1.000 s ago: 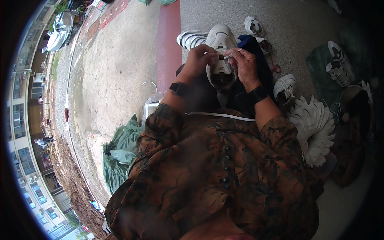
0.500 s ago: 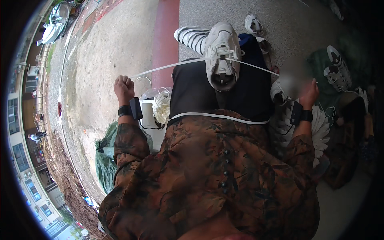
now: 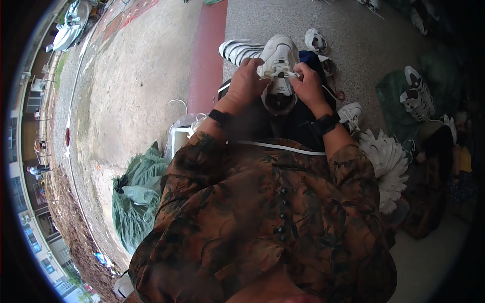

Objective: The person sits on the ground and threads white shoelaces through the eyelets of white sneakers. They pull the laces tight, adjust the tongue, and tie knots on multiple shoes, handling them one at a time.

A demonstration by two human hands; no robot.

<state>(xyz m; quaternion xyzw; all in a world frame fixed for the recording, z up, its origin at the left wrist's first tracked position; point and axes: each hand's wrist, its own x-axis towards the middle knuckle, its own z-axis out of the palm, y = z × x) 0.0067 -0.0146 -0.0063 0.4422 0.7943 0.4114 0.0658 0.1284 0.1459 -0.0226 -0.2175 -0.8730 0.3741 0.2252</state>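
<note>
A white lace-up sneaker (image 3: 279, 48) rests on my dark-trousered lap, its toe pointing away from me. My left hand (image 3: 246, 83) is closed at the left of the sneaker's laces, fingers pinching a white shoelace (image 3: 277, 73). On the other side my right hand (image 3: 307, 85) also pinches the shoelace, close against the shoe. The lace runs short between both hands, over the tongue. Dark bands circle both my wrists. My left fingertips are partly hidden.
Left of the sneaker lies a row of white shoe parts (image 3: 239, 51). Another white shoe (image 3: 349, 116) and a fan of white pieces (image 3: 386, 169) are on the right. Farther right are more white sneakers (image 3: 418, 96). A green sack (image 3: 139, 189) sits at my left.
Both hands have come inward from far out at the sides, where they held the lace stretched wide. They are now close together over the sneaker, with the lace drawn in short.
</note>
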